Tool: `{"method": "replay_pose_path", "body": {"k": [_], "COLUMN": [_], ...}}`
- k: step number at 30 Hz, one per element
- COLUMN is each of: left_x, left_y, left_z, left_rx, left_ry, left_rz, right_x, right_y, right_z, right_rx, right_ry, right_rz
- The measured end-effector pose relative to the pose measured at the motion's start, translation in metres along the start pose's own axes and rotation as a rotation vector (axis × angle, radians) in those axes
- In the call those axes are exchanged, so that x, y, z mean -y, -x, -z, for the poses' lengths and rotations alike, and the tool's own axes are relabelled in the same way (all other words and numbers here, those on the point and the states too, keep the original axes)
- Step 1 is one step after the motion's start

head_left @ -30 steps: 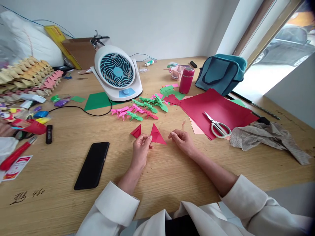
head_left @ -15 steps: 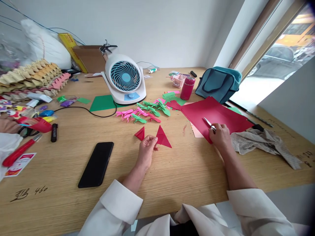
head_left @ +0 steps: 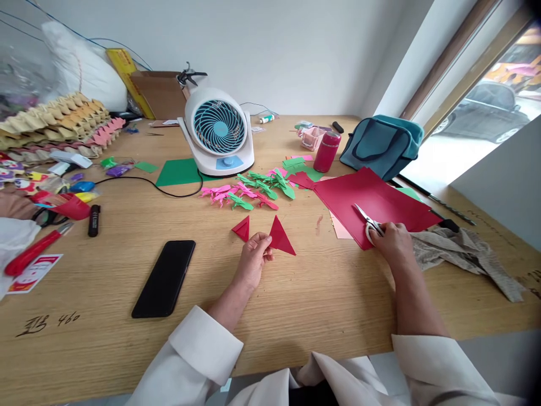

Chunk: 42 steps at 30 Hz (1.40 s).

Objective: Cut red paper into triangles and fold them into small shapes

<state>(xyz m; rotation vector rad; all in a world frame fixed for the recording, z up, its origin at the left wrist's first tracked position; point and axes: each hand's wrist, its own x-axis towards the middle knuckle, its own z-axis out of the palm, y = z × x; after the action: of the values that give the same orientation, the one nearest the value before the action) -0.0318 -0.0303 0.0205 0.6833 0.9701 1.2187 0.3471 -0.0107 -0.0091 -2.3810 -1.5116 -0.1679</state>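
My left hand (head_left: 253, 256) pinches a folded red paper triangle (head_left: 280, 237) by its left edge, just over the table. Beside its fingertips lies a smaller folded red triangle (head_left: 242, 228). My right hand (head_left: 393, 243) is at the handle end of a pair of scissors (head_left: 367, 217), its fingers curled at one handle; the fingertips are partly hidden. The scissors rest on large red paper sheets (head_left: 359, 192), blades pointing away to the left. Pink, green and red folded paper figures (head_left: 253, 189) are clustered beyond my left hand.
A black phone (head_left: 164, 279) lies left of my left forearm. Behind the figures stands a white fan (head_left: 220, 129). A red bottle (head_left: 327, 151) and a teal bag (head_left: 380, 148) are at the back right. Crumpled grey cloth (head_left: 465, 254) sits right of my right hand.
My right hand has shifted right along the scissors, so more of their handle shows. My left hand and its triangle hold nearly still. The view has swung slightly.
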Motion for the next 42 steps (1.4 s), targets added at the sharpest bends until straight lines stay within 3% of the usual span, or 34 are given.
{"method": "replay_pose_path", "body": {"k": [6,9,11,16,20,24,27,33,42], "left_x": [0.001,0.001,0.002,0.003,0.003,0.004,0.007,0.013,0.014], "left_y": [-0.001,-0.001,-0.002,-0.002,-0.001,0.000,0.001,0.002,0.004], "left_z": [0.001,0.001,0.000,0.000,0.000,-0.002,-0.004,-0.004,0.002], "left_rx": [-0.015,-0.013,-0.016,-0.013,-0.004,-0.022,-0.048,-0.037,0.016], "left_ry": [-0.005,-0.014,-0.021,-0.040,-0.043,-0.046,-0.093,-0.236,-0.453], "left_rz": [0.016,0.010,0.005,-0.008,-0.014,-0.010,-0.062,-0.214,-0.408], "right_x": [0.010,0.025,0.038,0.077,0.105,0.135,0.156,0.171,0.165], "right_y": [0.003,0.008,0.014,0.034,0.053,0.075,0.093,0.112,0.106], "right_z": [0.010,0.017,0.020,0.025,0.032,0.037,0.035,0.025,0.013], "right_rx": [0.027,-0.047,-0.029,0.268,0.501,0.649,0.772,0.696,0.605], "right_ry": [-0.014,-0.173,-0.366,-0.975,-1.198,-1.477,-1.550,-1.558,-1.467], "right_rz": [-0.046,-0.030,-0.017,0.076,0.060,-0.035,-0.020,-0.025,-0.016]}}
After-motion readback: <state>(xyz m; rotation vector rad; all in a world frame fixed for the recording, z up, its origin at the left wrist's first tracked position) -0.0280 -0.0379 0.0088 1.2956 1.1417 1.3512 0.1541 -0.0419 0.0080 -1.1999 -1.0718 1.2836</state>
